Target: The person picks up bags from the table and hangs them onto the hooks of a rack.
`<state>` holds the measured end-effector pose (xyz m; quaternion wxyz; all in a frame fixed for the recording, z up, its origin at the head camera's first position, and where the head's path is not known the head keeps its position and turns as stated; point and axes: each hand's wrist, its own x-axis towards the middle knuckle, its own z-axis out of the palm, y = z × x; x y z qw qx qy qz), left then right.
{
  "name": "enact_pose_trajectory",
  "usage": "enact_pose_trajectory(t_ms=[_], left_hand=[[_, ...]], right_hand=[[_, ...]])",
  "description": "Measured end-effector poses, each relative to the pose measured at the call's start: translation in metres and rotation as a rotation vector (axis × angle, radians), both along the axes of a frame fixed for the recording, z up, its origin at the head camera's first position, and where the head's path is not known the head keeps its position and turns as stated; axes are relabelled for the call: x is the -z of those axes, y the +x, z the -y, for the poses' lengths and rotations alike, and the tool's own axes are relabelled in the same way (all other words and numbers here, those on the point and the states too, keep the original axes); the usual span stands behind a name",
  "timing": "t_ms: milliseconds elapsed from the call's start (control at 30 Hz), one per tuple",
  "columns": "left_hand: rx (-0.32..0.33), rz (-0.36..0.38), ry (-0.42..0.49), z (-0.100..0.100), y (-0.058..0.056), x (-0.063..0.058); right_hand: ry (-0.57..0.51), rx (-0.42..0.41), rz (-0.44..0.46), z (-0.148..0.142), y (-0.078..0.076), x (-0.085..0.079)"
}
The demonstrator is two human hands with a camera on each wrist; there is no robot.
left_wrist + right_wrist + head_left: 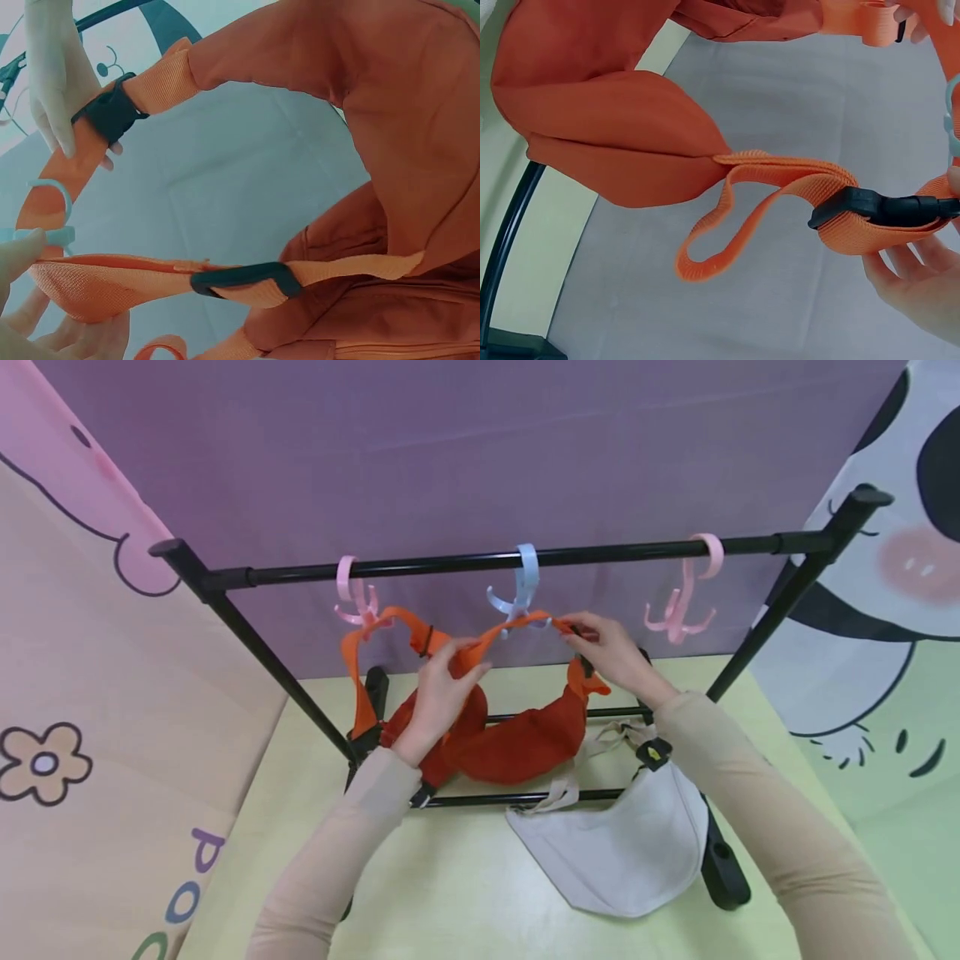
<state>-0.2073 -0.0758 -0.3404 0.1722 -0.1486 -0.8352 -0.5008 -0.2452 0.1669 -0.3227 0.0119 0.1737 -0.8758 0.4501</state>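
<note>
L hand (441,697), R hand (611,652) w/ orange strap (146,286)

Free gap on black tubular rail (615,553) between light-blue plastic hook (527,578) and rightmost pink plastic hook (681,602); below, right hand (613,652) and orange webbing strap (495,631) obstruct. Rust-red fabric bag (525,745) blocks lower middle.

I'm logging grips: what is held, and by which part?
The red bag, by its orange strap: left hand on the webbing, right hand near the black buckle.
</note>
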Motion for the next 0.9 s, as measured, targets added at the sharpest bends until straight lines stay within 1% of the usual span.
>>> enact_pose_trajectory(t_ms=[167, 300, 467, 700, 900], left_hand=[[0.006, 0.015, 0.019, -0.002, 0.002, 0.004], [0.000, 0.001, 0.025, -0.004, 0.003, 0.006], [-0.006, -0.041, 0.017, -0.007, 0.006, 0.007], [-0.013, -0.084, -0.015, -0.010, 0.011, 0.009], [-0.040, -0.165, -0.044, -0.013, 0.017, 0.013]], right_hand=[[-0.008, -0.008, 0.016, 0.001, 0.001, 0.003], [-0.003, -0.011, 0.019, 0.002, 0.002, 0.003], [0.023, 0.000, 0.012, 0.003, 0.003, 0.004], [0.055, 0.022, 0.028, 0.003, 0.004, 0.007], [0.073, 0.014, 0.041, 0.001, 0.006, 0.010]])
